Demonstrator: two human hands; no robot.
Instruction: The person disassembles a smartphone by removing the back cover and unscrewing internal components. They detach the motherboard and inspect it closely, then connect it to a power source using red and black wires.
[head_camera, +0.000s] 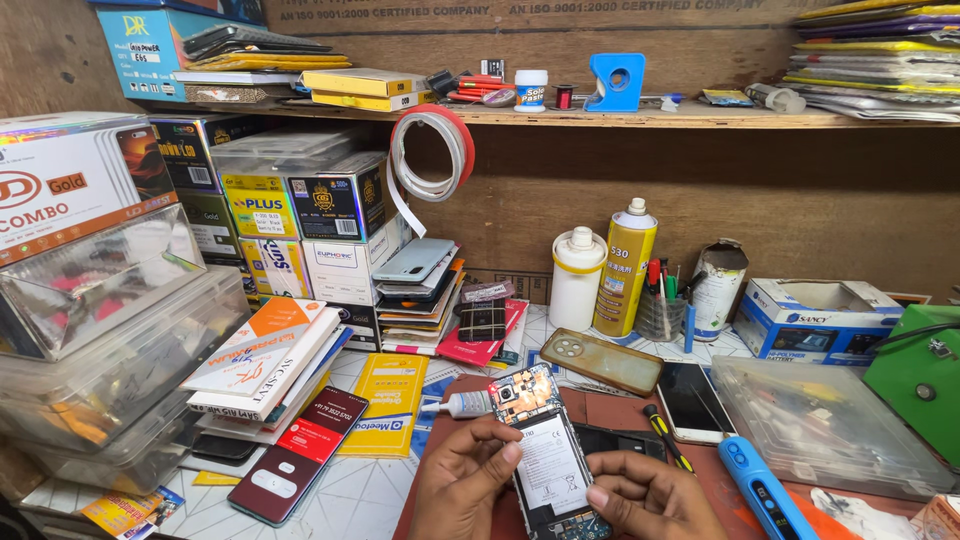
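Both hands, left hand (462, 478) and right hand (640, 497), are gripping the opened phone (548, 460) at lower centre; thumb pressure is risking damage to its exposed battery and boards.

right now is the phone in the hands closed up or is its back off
Back off. The phone lies between the left hand and right hand with its battery and circuit board bare.

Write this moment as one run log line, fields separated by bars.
left hand: holds opened black phone with exposed battery | right hand: steadies its lower edge | nearby: small white glue tube
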